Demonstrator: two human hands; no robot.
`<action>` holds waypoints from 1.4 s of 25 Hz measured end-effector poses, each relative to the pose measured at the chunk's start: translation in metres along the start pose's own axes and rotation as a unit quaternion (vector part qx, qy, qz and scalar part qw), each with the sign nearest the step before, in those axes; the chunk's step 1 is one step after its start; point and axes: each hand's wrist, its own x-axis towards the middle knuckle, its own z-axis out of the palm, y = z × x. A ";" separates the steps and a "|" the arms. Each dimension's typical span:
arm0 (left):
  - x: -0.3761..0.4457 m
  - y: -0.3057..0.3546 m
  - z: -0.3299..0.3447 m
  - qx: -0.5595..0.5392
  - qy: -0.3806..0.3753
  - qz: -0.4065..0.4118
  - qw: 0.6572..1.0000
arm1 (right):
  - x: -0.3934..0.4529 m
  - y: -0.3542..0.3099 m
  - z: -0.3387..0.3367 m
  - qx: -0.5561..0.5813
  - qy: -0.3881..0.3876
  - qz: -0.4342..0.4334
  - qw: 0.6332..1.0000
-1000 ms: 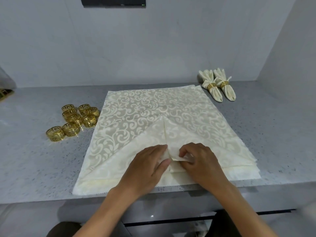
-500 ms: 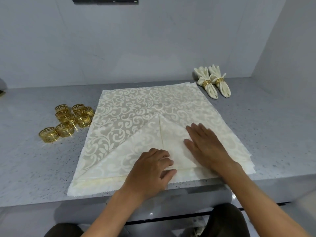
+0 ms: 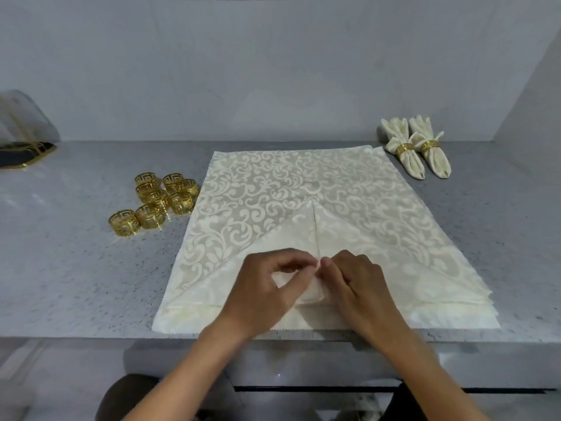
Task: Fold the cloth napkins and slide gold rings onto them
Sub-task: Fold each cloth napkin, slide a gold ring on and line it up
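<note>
A cream damask napkin [image 3: 282,189] lies spread on the grey counter, its two near corners folded in to meet at a centre seam. My left hand [image 3: 267,287] and my right hand [image 3: 355,284] sit side by side on the near middle of the napkin. Both pinch a small raised fold of cloth at the seam between them. Several gold rings [image 3: 158,199] stand in a cluster left of the napkin. Two finished napkins [image 3: 419,150], each rolled and wearing a gold ring, lie at the back right.
The grey speckled counter [image 3: 76,268] ends in a front edge just below the napkin's hem. A grey wall runs along the back and a side wall closes the right. A clear gold-trimmed object [image 3: 24,138] stands at the far left.
My right hand, flat on the right flap half a second ago, has come back to the seam and curled onto the cloth. My left hand has lifted its fingers into a pinch there.
</note>
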 end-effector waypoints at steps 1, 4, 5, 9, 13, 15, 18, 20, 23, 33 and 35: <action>0.009 -0.006 -0.019 0.025 0.014 -0.013 1.000 | -0.001 -0.002 0.003 -0.044 0.012 -0.015 0.999; 0.034 -0.037 -0.079 0.154 -0.065 -0.005 0.986 | -0.002 -0.003 0.008 -0.097 0.012 -0.019 0.995; 0.038 -0.046 -0.093 0.172 -0.106 -0.010 0.979 | -0.002 -0.004 0.007 -0.098 0.004 -0.013 0.995; 0.045 -0.074 -0.111 0.166 -0.202 -0.054 0.964 | -0.006 -0.009 0.006 -0.131 -0.008 -0.013 0.991; 0.052 -0.082 -0.110 0.138 -0.253 -0.050 0.956 | -0.002 -0.012 0.003 -0.152 -0.028 -0.014 0.988; 0.058 -0.080 -0.115 0.139 -0.280 -0.064 0.948 | 0.001 -0.014 0.002 -0.172 -0.035 -0.028 0.984; 0.066 -0.071 -0.115 0.106 -0.314 -0.099 0.938 | 0.001 -0.023 -0.002 -0.159 -0.083 -0.030 0.983; 0.071 -0.064 -0.104 0.085 -0.280 -0.155 0.944 | 0.005 -0.028 -0.010 -0.076 -0.124 0.043 0.988; 0.081 -0.063 -0.080 0.077 -0.192 -0.219 0.953 | 0.015 -0.036 -0.022 0.059 -0.120 0.160 0.978; 0.085 -0.081 -0.036 0.172 -0.029 -0.154 0.973 | 0.016 -0.033 -0.008 -0.080 -0.095 0.169 0.978; 0.085 -0.080 -0.034 0.194 -0.018 -0.155 0.968 | 0.015 -0.033 -0.009 -0.097 -0.099 0.164 0.977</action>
